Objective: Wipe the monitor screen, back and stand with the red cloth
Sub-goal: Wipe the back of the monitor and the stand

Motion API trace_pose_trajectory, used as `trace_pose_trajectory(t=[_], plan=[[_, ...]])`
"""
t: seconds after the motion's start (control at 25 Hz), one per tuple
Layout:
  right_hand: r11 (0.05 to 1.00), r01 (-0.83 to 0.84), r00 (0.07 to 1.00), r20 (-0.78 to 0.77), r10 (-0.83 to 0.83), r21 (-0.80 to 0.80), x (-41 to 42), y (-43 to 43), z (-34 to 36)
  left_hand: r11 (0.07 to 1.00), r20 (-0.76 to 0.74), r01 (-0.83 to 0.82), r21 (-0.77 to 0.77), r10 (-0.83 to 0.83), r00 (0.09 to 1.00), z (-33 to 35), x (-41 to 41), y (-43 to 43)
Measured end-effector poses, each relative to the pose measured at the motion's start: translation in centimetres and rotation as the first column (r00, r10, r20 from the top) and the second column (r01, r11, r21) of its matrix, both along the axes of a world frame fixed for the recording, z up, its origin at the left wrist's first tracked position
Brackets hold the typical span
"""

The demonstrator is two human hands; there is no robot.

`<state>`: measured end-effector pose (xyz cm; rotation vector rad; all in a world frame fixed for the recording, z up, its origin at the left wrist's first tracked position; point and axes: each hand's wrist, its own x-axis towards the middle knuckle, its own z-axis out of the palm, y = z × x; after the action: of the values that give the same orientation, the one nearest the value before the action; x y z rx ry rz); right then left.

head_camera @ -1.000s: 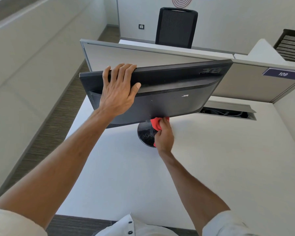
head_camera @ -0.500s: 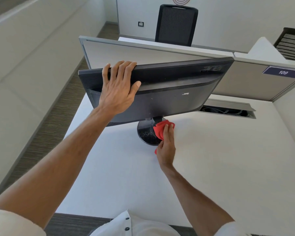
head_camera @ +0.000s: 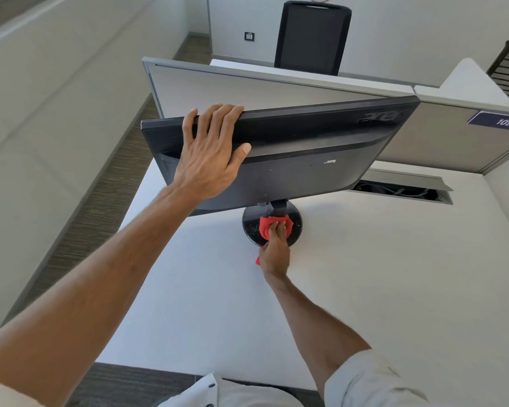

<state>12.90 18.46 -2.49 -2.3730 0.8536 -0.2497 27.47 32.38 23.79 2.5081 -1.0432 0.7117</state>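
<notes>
White desk point(head_camera: 365, 289) under me; grey partition point(head_camera: 247, 86) behind it; open cable hatch point(head_camera: 400, 190); black chair point(head_camera: 312, 36) beyond; 109 label point(head_camera: 500, 121).

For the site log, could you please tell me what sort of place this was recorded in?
Most likely an open-plan office: a white desk with a monitor, a grey partition with a number plate, and a black chair beyond.
</notes>
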Motion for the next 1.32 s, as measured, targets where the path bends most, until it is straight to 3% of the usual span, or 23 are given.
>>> trace_pose_trajectory(t=[0.12,0.2,0.28,0.36,0.48,0.56,0.72,0.8,0.84,0.92,1.0,1.08,1.16,1.24,1.32], plan=[[0.997,-0.051,0.993,-0.111,0.045,-0.052,-1.2,-1.6,1.4,1.0,-0.004,0.003,-0.012,-0.003,1.0,0.0,0.1,-0.2],[0.996,0.09,0.996,0.006,-0.09,-0.014,-2.5,-2.0,2.8,1.0,-0.012,0.005,-0.016,-0.005,1.0,0.0,0.3,-0.1],[0.95,0.298,0.938,0.155,-0.31,0.097,-3.1,-2.0,3.5,1.0,-0.006,0.001,-0.018,-0.001,1.0,-0.1,0.4,0.1],[0.925,0.352,0.904,0.205,-0.376,0.143,-2.5,-1.7,3.6,1.0,-0.002,-0.007,-0.012,0.007,1.0,-0.1,0.4,-0.1],[0.986,0.11,0.99,0.069,-0.12,0.125,-0.9,-0.7,3.2,1.0,-0.003,-0.002,-0.008,0.002,1.0,-0.1,0.4,-0.4],[0.998,-0.041,0.996,-0.08,0.044,0.038,-0.6,-0.9,2.5,1.0,-0.002,0.004,-0.01,-0.004,1.0,-0.2,0.6,-0.2],[0.979,-0.193,0.954,-0.247,0.17,-0.071,-1.6,-2.6,4.9,1.0,0.006,0.003,-0.004,-0.003,1.0,-0.4,0.7,0.0],[0.956,-0.256,0.947,-0.239,0.217,-0.146,-2.3,-3.4,6.1,1.0,0.012,0.006,-0.009,-0.006,1.0,-0.5,0.8,-0.3],[0.909,-0.316,0.946,-0.162,0.281,-0.272,-2.7,-3.5,6.1,1.0,0.013,0.005,-0.012,-0.004,1.0,-0.5,0.9,-0.3],[0.709,-0.401,0.871,0.0,0.492,-0.579,-2.9,-3.2,5.2,1.0,0.014,0.007,-0.019,-0.007,1.0,-0.6,1.3,-0.3],[0.499,-0.387,0.779,0.014,0.626,-0.775,-2.0,-3.2,5.2,1.0,0.005,0.011,-0.019,-0.01,1.0,-0.6,1.5,-0.3],[0.345,-0.424,0.789,-0.155,0.595,-0.837,-0.8,-3.4,6.2,1.0,-0.003,0.026,-0.013,-0.026,1.0,-0.7,1.4,-0.2],[0.209,-0.572,0.773,-0.437,0.46,-0.793,0.1,-4.4,5.9,0.999,0.002,0.032,-0.007,-0.032,0.999,-0.9,1.4,-0.1],[0.174,-0.694,0.711,-0.627,0.319,-0.698,0.7,-5.1,5.3,0.999,0.008,0.038,-0.014,-0.038,0.999,-1.0,1.4,0.2],[0.186,-0.736,0.677,-0.699,0.229,-0.651,1.4,-4.5,5.3,0.999,0.011,0.044,-0.026,-0.044,0.999,-1.1,1.5,0.4]])
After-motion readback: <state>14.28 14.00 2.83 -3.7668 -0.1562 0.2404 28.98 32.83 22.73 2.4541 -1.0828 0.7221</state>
